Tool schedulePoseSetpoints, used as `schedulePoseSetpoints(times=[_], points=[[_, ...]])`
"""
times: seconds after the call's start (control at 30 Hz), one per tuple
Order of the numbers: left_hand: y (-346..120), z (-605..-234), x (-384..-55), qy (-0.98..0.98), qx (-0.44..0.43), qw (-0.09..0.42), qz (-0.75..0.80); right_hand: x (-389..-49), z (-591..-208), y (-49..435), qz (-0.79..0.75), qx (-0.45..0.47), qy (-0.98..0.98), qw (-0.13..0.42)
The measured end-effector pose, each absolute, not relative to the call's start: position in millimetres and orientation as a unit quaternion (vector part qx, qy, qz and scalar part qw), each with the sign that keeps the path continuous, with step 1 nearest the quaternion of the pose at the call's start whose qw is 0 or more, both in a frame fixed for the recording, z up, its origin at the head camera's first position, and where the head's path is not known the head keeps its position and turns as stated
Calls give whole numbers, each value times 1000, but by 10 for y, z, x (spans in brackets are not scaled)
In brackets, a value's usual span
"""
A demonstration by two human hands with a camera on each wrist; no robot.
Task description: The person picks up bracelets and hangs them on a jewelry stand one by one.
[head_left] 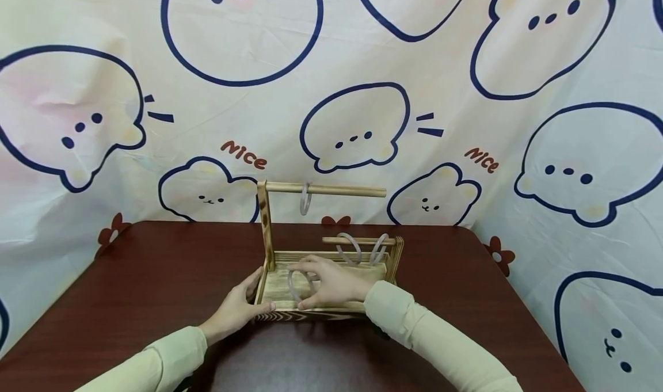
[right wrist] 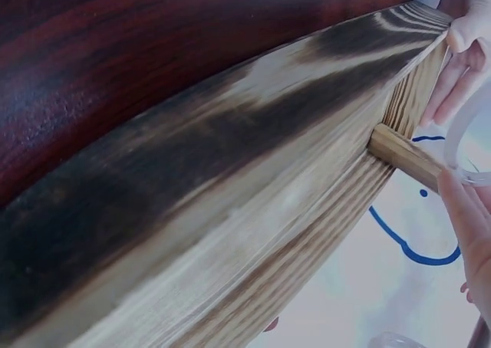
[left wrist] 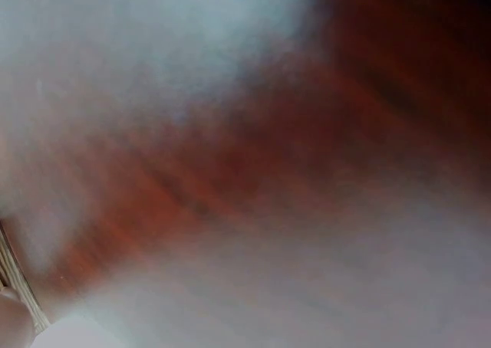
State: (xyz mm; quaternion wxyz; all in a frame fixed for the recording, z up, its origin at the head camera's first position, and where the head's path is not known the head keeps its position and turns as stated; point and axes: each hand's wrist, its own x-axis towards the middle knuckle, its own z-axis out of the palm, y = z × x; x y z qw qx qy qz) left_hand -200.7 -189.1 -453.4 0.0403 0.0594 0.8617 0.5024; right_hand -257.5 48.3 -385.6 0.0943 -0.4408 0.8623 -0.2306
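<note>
A wooden stand (head_left: pixel 274 291) with a shallow tray base sits on the table, a tall post at its left. My left hand (head_left: pixel 235 308) grips the stand's left end, thumb on the front corner. Over the tray, my right hand (head_left: pixel 331 280) pinches a clear bangle (head_left: pixel 291 285) between thumb and fingers. The right wrist view shows this bangle (right wrist: pixel 453 145) at the fingertips, beside a wooden rod (right wrist: pixel 406 156). One bangle (head_left: pixel 305 201) hangs on the upper rod (head_left: pixel 347 190). Two more bangles, one left (head_left: pixel 357 247) and one right (head_left: pixel 376 248), hang on the lower rod (head_left: pixel 331 240).
Around the stand spreads a dark red-brown table (head_left: pixel 171 271). Behind it hangs a white cloth (head_left: pixel 279 121) with blue cartoon outlines, also along both sides. The upper rod juts rightward above the tray with a free right end. Blurred tabletop fills most of the left wrist view.
</note>
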Motion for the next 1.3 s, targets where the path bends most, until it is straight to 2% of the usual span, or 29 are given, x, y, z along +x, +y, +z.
schedulePoseSetpoints(times=[0.3, 0.73, 1.3], points=[[-1886, -4534, -2003, 860, 54, 41, 506, -2567, -3842, 584, -317, -437, 835, 107], [-1883, -4545, -2010, 856, 58, 39, 512, -2545, -3731, 882, -438, -336, 822, 140], [-1883, -4553, -2026, 849, 50, 48, 523, -2545, -3671, 1046, -459, -350, 810, 105]])
